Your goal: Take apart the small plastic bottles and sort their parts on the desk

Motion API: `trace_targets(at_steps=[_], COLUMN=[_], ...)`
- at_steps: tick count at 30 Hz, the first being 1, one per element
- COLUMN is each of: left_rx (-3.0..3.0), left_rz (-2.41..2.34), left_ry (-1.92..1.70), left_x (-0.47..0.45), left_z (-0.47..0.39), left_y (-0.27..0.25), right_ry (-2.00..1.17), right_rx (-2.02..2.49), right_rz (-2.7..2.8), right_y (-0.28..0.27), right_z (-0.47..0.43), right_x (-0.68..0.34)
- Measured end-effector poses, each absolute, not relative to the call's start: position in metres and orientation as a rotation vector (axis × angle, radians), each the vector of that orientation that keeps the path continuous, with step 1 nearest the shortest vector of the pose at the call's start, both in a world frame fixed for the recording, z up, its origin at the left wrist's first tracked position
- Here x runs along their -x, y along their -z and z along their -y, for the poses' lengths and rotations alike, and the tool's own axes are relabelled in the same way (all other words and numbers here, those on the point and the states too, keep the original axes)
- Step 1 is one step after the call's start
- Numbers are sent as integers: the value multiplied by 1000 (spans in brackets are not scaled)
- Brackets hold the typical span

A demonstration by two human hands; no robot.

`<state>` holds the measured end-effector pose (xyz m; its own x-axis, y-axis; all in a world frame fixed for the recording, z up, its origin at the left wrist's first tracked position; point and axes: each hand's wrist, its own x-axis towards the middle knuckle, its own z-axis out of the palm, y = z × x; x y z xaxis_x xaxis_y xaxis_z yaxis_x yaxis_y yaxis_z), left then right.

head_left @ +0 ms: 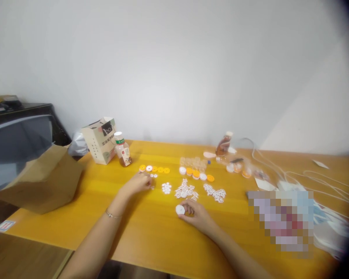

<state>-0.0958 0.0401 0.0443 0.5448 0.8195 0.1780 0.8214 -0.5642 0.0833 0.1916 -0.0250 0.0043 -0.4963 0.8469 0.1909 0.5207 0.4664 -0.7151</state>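
My right hand (197, 215) grips a white round disc (180, 209) by its edge, between thumb and fingers, near the front of the table. Farther left, my left hand (140, 181) reaches down to the tabletop with its fingers curled together. Whatever they pinch, if anything, is hidden or too small to name. Small white round pieces (153, 176) lie just beyond its fingertips. A row of orange and white discs (154, 169) stretches behind that hand. Between the hands are a pile of small white pieces (166, 188) and a heap of white openwork pieces (186, 190).
More openwork pieces (215, 192), a second disc row (196, 174) and clear parts (193, 162) lie right of centre. A labelled bottle (123, 150), paper bag (100, 141) and brown bag (50, 180) stand left. Another bottle (223, 145) and white cables (267, 164) are right.
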Motion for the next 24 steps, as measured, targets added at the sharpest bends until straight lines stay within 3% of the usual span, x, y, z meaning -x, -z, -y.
trace_targets(at_steps=[11,16,20,24], left_rx=[2797,2917,3052,3067], left_rz=[1365,982,605,537], left_ry=[431,710,689,718], left_x=[84,41,9,3], left_z=[-28,1,19,21], left_y=[-58,-63,-52,-41], right_ry=[-855,-887,-943,-1052], right_rx=[1119,1058,964,905], right_rz=[2145,2008,1946,1913], right_y=[-7,-5,-3,-4], right_z=[26,24,23,25], right_x=[-192,-194,-195,-194])
